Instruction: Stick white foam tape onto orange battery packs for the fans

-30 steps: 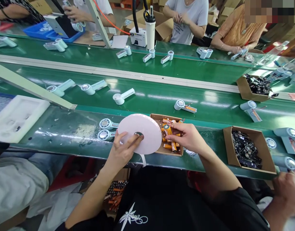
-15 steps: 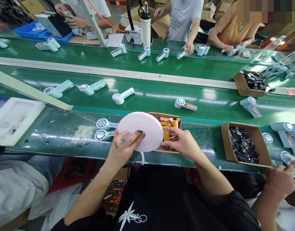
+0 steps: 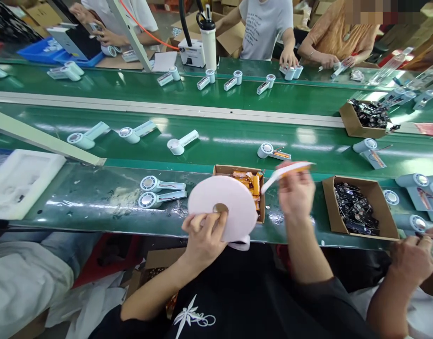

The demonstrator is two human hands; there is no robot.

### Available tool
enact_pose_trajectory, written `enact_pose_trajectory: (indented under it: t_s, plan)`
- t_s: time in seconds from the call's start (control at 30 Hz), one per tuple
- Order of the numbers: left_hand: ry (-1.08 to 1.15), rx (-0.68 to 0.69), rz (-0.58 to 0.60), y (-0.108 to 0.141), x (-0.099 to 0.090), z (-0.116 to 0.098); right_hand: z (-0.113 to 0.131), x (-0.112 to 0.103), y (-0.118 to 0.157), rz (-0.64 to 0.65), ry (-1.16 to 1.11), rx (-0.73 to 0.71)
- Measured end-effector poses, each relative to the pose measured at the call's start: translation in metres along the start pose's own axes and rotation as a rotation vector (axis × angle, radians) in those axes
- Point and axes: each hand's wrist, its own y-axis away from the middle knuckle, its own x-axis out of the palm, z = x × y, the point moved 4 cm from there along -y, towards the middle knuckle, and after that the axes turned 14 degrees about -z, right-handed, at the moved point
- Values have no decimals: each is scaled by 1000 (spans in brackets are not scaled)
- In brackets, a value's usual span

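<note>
My left hand [image 3: 207,230] grips a large roll of white tape [image 3: 230,197], its fingers in the core hole. A loose tape end curls under the roll's lower edge. My right hand [image 3: 297,195], blurred by motion, is raised right of the roll. Its closed fingers hold an orange battery [image 3: 303,167] with a white tape strip [image 3: 271,181] trailing off to the left. Behind the roll, partly hidden, stands a cardboard box [image 3: 237,168] of orange batteries with wires. Left of the roll, two pale blue handheld fans [image 3: 148,200] lie side by side on the bench.
Across the bench runs a green conveyor belt [image 3: 230,155] carrying several pale blue fan bodies. A cardboard box of black parts [image 3: 356,209] stands at right, near another person's hands [image 3: 412,261]. White foam [image 3: 29,179] lies at left. Several people work along the far side.
My right hand has risen from the battery box and moved right with an orange battery and a tape strip. My left hand has brought the tape roll rightward and nearer to me.
</note>
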Motion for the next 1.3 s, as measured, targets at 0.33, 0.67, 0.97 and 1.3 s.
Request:
enact_pose_trajectory:
  t_s: [0.33, 0.67, 0.97, 1.3]
  plan:
    - [286, -188, 496, -127, 80, 131, 23, -61, -28, -61, 22, -40]
    - [-258, -331, 509, -164, 163, 255, 42, -171, -17, -286, 116, -9]
    - [-271, -250, 564, -187, 189, 268, 33, -191, -3, -345, 92, 59]
    - [163, 279, 668, -193, 258, 133, 11, -71, -53, 9, 93, -5]
